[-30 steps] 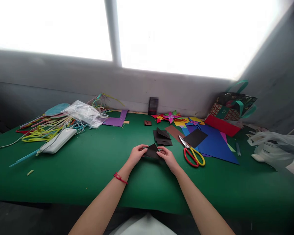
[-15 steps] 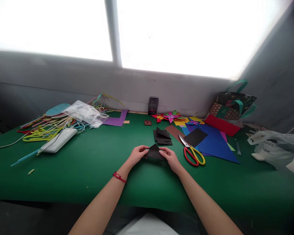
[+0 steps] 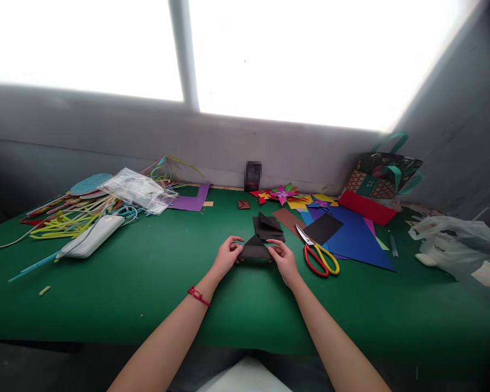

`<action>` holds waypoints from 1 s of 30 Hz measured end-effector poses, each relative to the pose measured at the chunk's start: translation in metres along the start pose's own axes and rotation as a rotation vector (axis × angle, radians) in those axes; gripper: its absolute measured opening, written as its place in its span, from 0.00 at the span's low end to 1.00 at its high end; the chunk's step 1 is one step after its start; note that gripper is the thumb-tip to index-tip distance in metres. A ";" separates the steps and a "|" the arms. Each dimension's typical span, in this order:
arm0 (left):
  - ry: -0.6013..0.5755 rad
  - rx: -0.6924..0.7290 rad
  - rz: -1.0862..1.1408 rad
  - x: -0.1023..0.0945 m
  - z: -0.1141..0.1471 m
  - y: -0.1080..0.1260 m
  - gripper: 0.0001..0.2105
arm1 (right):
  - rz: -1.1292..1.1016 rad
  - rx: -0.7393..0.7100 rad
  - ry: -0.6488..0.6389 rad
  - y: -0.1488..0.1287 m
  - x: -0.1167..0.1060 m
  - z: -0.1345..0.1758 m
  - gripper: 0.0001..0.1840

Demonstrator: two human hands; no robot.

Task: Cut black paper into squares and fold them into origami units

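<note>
A small folded piece of black paper (image 3: pixel 256 249), with a pointed top, is held low over the green table between my two hands. My left hand (image 3: pixel 227 256) pinches its left end between thumb and fingers. Its right end is in the grip of my right hand (image 3: pixel 283 260), thumb toward me and fingers partly hidden behind. Just beyond lie more folded black papers (image 3: pixel 268 226), one with a raised flap. Scissors (image 3: pixel 317 251) with one red and one yellow handle rest to the right of my right hand.
Coloured sheets, a blue one (image 3: pixel 357 239) among them, lie right of the scissors. Paper flowers (image 3: pixel 282 194) stand at the back. Left are a white power strip (image 3: pixel 93 237), pipe cleaners (image 3: pixel 61 224) and a clear plastic bag (image 3: pixel 136 188). A whitish bag (image 3: pixel 457 242) sits far right.
My hands have spread slightly apart along the black paper, which now shows a wider triangular top. The whole view has shifted a little, so table items appear slightly further left.
</note>
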State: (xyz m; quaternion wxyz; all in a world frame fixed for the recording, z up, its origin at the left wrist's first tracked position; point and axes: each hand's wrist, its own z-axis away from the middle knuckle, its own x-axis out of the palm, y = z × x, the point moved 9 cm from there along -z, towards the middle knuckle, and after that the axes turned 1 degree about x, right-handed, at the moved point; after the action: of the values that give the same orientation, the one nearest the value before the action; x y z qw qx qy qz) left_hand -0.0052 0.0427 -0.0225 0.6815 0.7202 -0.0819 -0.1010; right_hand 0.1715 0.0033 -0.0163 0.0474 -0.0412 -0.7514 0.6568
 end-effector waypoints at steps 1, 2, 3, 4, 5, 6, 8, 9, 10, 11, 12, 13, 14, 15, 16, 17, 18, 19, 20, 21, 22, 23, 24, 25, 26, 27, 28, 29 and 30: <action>0.011 -0.002 -0.003 0.000 -0.001 -0.001 0.12 | 0.012 0.001 0.003 -0.002 0.000 0.001 0.17; 0.025 -0.006 -0.005 -0.001 -0.001 -0.003 0.11 | 0.028 0.001 0.001 -0.004 0.000 0.002 0.18; 0.040 -0.011 -0.005 -0.002 -0.002 -0.004 0.10 | 0.052 -0.001 -0.012 -0.006 0.002 0.004 0.18; 0.053 -0.016 -0.001 -0.003 -0.003 -0.005 0.10 | 0.083 -0.008 -0.036 -0.009 0.005 0.005 0.18; 0.062 -0.021 0.008 -0.004 -0.003 -0.006 0.09 | 0.121 -0.022 -0.066 -0.012 0.008 0.007 0.17; 0.070 -0.025 0.017 -0.005 -0.004 -0.007 0.09 | 0.166 -0.044 -0.102 -0.015 0.012 0.009 0.17; 0.082 -0.041 0.032 -0.007 -0.004 -0.007 0.09 | 0.261 -0.107 -0.140 -0.020 0.017 0.013 0.15; 0.081 -0.052 0.033 -0.007 -0.004 -0.008 0.09 | 0.302 -0.143 -0.143 -0.021 0.018 0.014 0.14; 0.072 -0.063 0.028 -0.007 -0.004 -0.009 0.08 | 0.337 -0.179 -0.133 -0.023 0.017 0.015 0.13; 0.057 -0.074 0.015 -0.006 -0.003 -0.010 0.08 | 0.369 -0.212 -0.120 -0.024 0.015 0.016 0.11; 0.041 -0.079 -0.011 -0.005 -0.003 -0.010 0.08 | 0.399 -0.239 -0.109 -0.025 0.014 0.017 0.10; 0.029 -0.078 -0.053 -0.005 -0.001 -0.010 0.07 | 0.431 -0.258 -0.100 -0.024 0.012 0.017 0.10; 0.022 -0.068 -0.113 -0.005 0.001 -0.008 0.06 | 0.466 -0.268 -0.099 -0.023 0.011 0.017 0.09; 0.020 -0.053 -0.191 -0.005 0.003 -0.006 0.06 | 0.500 -0.270 -0.106 -0.022 0.011 0.017 0.09; 0.022 -0.032 -0.286 -0.006 0.006 -0.002 0.06 | 0.530 -0.267 -0.121 -0.020 0.011 0.017 0.09; 0.018 -0.010 -0.394 -0.006 0.010 0.002 0.06 | 0.553 -0.262 -0.138 -0.019 0.012 0.017 0.09; 0.012 0.014 -0.510 -0.005 0.015 0.007 0.07 | 0.567 -0.260 -0.151 -0.018 0.012 0.017 0.09; 0.019 0.049 -0.618 -0.005 0.020 0.013 0.08 | 0.573 -0.261 -0.157 -0.017 0.013 0.017 0.09; 0.027 0.098 -0.718 -0.004 0.026 0.020 0.09 | 0.572 -0.263 -0.155 -0.017 0.013 0.017 0.09; 0.038 0.166 -0.809 -0.003 0.032 0.029 0.10 | 0.570 -0.265 -0.149 -0.017 0.013 0.017 0.09; 0.013 0.246 -0.881 0.002 0.038 0.036 0.11 | 0.568 -0.267 -0.145 -0.018 0.012 0.017 0.09; -0.033 0.314 -0.935 0.009 0.044 0.040 0.13 | 0.568 -0.269 -0.145 -0.018 0.013 0.017 0.09; -0.070 0.372 -0.984 0.014 0.049 0.043 0.14 | 0.570 -0.272 -0.148 -0.018 0.013 0.017 0.09; -0.107 0.416 -1.028 0.019 0.053 0.044 0.14 | 0.576 -0.277 -0.151 -0.019 0.014 0.017 0.09; -0.133 0.446 -1.070 0.022 0.055 0.044 0.13 | 0.585 -0.284 -0.152 -0.019 0.014 0.017 0.09; -0.147 0.465 -1.109 0.025 0.056 0.044 0.12 | 0.597 -0.291 -0.152 -0.020 0.014 0.018 0.09; -0.155 0.479 -1.145 0.027 0.057 0.043 0.12 | 0.612 -0.299 -0.154 -0.021 0.014 0.020 0.10; -0.161 0.491 -1.177 0.029 0.057 0.042 0.13 | 0.630 -0.308 -0.158 -0.023 0.014 0.021 0.09; -0.162 0.502 -1.204 0.031 0.057 0.041 0.13 | 0.650 -0.319 -0.163 -0.024 0.014 0.023 0.09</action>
State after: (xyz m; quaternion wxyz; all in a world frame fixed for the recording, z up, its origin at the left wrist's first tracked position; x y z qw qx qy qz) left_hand 0.0107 -0.0222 0.0150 0.3086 0.7674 0.2633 -0.4964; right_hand 0.1542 -0.0207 0.0049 -0.2309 -0.2322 -0.7934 0.5131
